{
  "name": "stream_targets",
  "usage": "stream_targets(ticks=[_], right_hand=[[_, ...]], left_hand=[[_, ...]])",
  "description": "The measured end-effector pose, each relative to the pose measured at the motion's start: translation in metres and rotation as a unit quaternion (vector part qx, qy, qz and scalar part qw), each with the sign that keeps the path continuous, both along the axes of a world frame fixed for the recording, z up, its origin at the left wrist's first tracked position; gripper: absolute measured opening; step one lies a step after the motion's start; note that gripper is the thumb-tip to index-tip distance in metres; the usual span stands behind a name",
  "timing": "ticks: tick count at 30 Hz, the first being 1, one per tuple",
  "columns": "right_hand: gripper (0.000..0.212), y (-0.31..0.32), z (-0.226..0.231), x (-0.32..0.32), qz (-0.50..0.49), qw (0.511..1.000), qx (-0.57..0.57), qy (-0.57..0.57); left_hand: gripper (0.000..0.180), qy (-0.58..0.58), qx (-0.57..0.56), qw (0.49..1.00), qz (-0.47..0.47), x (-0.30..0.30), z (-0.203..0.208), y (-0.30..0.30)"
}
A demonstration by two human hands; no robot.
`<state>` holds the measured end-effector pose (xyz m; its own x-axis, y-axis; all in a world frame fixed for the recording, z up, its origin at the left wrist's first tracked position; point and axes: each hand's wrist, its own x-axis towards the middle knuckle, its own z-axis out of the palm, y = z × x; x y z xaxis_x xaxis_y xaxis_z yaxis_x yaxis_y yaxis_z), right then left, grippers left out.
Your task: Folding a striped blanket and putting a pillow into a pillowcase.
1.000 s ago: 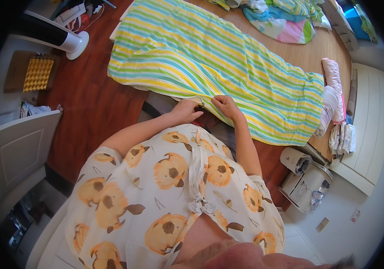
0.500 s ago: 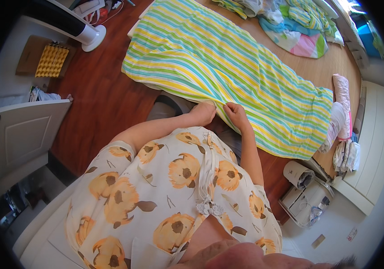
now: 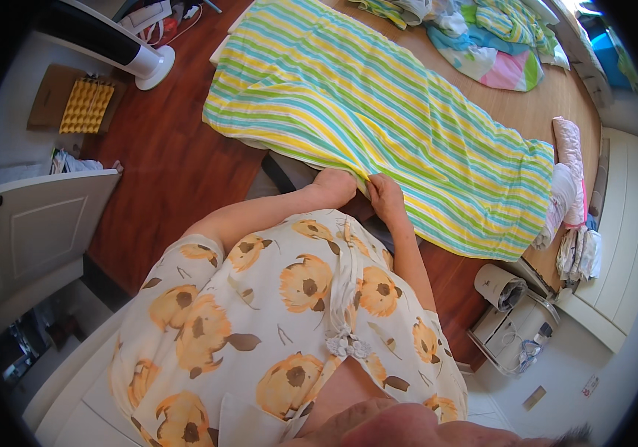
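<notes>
A bed cover (image 3: pixel 364 89) with yellow, green, turquoise and white stripes lies spread across the wooden surface, its near edge hanging toward me. My left hand (image 3: pixel 334 188) is closed at that near edge, knuckles up, gripping the cloth. Just to its right, my right hand (image 3: pixel 386 197) pinches the same edge between thumb and fingers. Small creases run from the pinched place into the cover. What lies under the hem is hidden by my hands.
Crumpled bedding (image 3: pixel 498 45) lies on the wooden surface (image 3: pixel 554 104) at the far right. A rolled pink cloth (image 3: pixel 568 167) and folded white cloths (image 3: pixel 578 253) rest at its right end. Below stands a white bin (image 3: pixel 498 287). A tower fan (image 3: pixel 151 67) and a door (image 3: pixel 43 231) are left.
My right hand has shifted slightly left and toward me, closer to my left hand, still on the edge. The cover lies almost as before.
</notes>
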<state>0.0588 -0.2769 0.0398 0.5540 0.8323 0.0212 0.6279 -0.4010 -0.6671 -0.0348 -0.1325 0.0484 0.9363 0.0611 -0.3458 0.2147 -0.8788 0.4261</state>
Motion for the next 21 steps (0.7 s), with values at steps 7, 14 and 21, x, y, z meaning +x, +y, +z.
stream_targets(ticks=[7,14,21], right_hand=[[0.011,-0.003,0.048,0.004,0.006,1.000,-0.006,-0.022],[0.012,0.006,0.080,0.001,0.041,0.998,0.002,-0.055],[0.008,0.016,0.088,0.001,0.045,0.997,0.025,-0.063]], left_hand=[[0.022,-0.003,0.017,0.998,0.067,-0.033,0.058,0.042],[0.018,-0.072,0.052,0.992,0.085,-0.066,0.066,0.083],[0.018,-0.127,0.038,0.981,0.138,-0.072,0.061,0.089]])
